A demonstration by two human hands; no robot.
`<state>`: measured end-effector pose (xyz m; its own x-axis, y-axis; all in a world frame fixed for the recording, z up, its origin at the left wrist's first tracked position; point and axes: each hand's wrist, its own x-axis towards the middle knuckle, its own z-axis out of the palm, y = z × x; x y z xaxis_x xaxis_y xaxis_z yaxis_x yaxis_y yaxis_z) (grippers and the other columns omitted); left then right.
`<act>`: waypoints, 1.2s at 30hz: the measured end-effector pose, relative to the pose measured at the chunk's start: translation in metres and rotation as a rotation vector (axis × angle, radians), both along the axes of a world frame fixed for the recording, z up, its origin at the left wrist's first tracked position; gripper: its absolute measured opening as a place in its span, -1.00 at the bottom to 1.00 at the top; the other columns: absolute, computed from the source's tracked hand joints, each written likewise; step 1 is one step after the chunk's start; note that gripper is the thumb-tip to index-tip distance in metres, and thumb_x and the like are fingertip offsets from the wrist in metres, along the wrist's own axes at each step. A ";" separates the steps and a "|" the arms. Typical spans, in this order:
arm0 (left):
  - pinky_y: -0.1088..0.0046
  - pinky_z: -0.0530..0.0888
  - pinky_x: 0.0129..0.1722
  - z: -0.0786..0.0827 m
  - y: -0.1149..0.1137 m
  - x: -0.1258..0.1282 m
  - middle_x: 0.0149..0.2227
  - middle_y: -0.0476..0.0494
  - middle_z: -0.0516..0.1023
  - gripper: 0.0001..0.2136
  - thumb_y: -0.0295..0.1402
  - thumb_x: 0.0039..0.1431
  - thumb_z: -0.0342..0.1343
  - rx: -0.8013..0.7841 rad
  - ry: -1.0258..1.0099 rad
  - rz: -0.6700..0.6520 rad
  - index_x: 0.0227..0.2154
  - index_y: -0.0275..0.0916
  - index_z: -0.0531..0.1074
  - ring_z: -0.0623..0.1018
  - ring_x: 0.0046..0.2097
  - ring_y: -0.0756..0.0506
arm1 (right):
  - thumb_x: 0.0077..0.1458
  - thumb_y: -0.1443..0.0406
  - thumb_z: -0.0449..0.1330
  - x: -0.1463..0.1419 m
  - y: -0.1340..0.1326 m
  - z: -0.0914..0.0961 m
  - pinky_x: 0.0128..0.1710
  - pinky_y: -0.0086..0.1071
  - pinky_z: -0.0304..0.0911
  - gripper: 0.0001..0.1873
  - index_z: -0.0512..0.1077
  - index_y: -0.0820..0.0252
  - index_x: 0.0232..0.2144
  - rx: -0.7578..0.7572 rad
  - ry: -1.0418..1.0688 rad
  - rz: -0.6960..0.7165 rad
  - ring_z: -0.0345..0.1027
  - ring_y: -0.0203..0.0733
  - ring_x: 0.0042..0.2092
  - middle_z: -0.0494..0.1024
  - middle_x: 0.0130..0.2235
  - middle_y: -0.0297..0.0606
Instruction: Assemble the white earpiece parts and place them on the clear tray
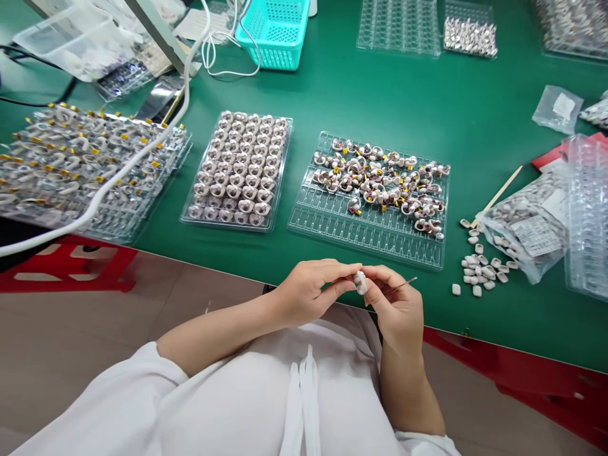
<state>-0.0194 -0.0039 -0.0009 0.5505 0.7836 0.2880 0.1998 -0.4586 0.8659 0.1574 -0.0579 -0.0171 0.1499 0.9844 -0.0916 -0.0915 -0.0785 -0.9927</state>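
Note:
Between the fingertips of both hands, just over the table's front edge, is a small whitish plastic part [361,283]. My left hand [316,288] pinches it from the left, fingers closed. My right hand [394,297] grips it from the right with thumb and forefinger, and a thin metal tool [403,283] sticks out of the same hand. Just beyond my hands lies a clear tray [327,225] with a heap of similar ring-shaped parts [375,177] bearing yellow tabs. Left of it, another tray [228,223] holds neat rows of whitish parts.
Small pale caps [479,269] lie loose at the right beside a plastic bag [536,234] of them and a wooden stick [498,193]. Stacked trays [95,183] fill the left, crossed by a white cable [123,171]. A turquoise basket [275,54] stands at the back.

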 end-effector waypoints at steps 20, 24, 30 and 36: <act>0.28 0.66 -0.09 0.013 0.002 0.011 -0.28 -0.19 0.73 -0.76 -0.35 -0.02 0.41 -1.058 -0.423 0.209 -0.27 -0.35 0.66 0.71 -0.27 -0.15 | 0.12 0.45 0.31 -0.005 -0.004 -0.004 -0.37 -0.37 0.43 -0.46 0.42 -0.07 0.11 0.511 -0.815 -0.082 0.49 -0.19 -0.24 0.55 -0.17 -0.21; 0.30 0.64 -0.07 0.012 0.004 0.010 -0.27 -0.20 0.73 -0.76 -0.33 0.02 0.40 -1.064 -0.375 0.173 -0.25 -0.34 0.67 0.70 -0.22 -0.15 | 0.11 0.45 0.31 -0.004 -0.001 -0.005 -0.40 -0.38 0.42 -0.52 0.43 -0.03 0.05 0.532 -0.846 -0.098 0.46 -0.22 -0.29 0.55 -0.20 -0.22; 0.38 0.63 -0.08 0.013 0.010 0.006 -0.22 -0.20 0.73 -0.80 -0.31 0.09 0.35 -1.034 -0.309 0.100 -0.25 -0.31 0.68 0.69 -0.19 -0.13 | 0.13 0.39 0.28 -0.002 0.000 0.000 -0.47 -0.39 0.38 -0.71 0.49 0.03 -0.09 0.413 -0.771 -0.056 0.43 -0.26 -0.37 0.55 -0.24 -0.26; 0.40 0.64 -0.16 0.013 0.013 0.006 -0.26 -0.22 0.73 -0.79 -0.32 0.04 0.38 -1.091 -0.283 0.126 -0.28 -0.32 0.68 0.69 -0.26 -0.11 | 0.14 0.35 0.27 -0.001 0.000 0.003 -0.51 -0.39 0.33 -0.82 0.53 0.07 -0.17 0.304 -0.678 -0.037 0.34 -0.30 -0.44 0.53 -0.30 -0.28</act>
